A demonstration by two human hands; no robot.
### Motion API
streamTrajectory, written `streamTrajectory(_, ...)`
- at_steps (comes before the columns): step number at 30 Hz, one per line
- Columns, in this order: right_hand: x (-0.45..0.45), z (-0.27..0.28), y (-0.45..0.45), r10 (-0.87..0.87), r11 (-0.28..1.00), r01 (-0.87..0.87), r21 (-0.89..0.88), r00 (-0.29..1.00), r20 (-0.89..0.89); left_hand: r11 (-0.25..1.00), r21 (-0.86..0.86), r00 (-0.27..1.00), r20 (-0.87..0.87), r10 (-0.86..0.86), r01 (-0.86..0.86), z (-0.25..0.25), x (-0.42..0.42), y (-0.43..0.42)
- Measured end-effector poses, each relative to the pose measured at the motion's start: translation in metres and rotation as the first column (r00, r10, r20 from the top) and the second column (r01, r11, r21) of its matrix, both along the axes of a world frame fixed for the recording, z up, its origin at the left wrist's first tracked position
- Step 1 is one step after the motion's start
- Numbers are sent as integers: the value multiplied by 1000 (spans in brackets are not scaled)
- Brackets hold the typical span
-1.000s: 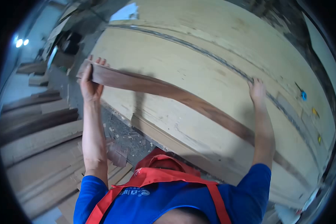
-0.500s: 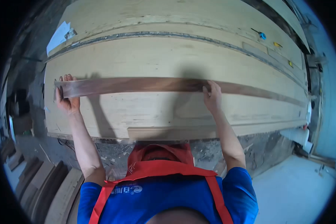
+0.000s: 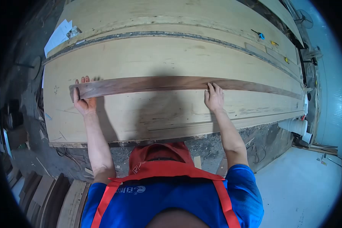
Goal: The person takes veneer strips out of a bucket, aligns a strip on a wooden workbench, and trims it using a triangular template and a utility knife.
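A long, thin brown wooden strip [image 3: 152,83] stretches from left to right over the pale workbench [image 3: 121,53]. My left hand [image 3: 85,102] grips its left end, thumb on the upper face and the other fingers reaching beneath to the far edge. My right hand [image 3: 215,98] touches the strip right of its middle, fingertips on the near part and upper face, palm over the bench. Whether that hand grips or only rests there is hard to tell; its fingers are slightly apart. Nearer the bench's front edge lies a narrow pale board [image 3: 178,127].
A dark metal-like rail [image 3: 148,34] crosses the bench behind the strip. Papers [image 3: 59,36] lie at the back left, a blue tool [image 3: 260,35] and small yellow tools [image 3: 274,43] at the back right. Boards [image 3: 70,201] are stacked on the floor at lower left.
The view has turned since the first frame. My left hand has lowered the strip's left end towards the bench and moved slightly right; my right hand has gone from the rail onto the strip.
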State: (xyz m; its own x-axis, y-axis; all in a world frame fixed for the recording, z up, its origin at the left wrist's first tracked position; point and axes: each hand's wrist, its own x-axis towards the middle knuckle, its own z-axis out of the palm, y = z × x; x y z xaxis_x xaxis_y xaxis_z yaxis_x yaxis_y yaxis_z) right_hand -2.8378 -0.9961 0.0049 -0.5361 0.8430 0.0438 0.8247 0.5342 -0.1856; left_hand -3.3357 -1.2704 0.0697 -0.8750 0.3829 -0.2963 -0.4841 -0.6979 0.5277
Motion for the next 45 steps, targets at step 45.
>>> streamTrajectory(45, -60, 22, -81, 114, 974, -122, -190, 992, -55, 680, -717, 977, -8, 212, -153, -103, -213, -177)
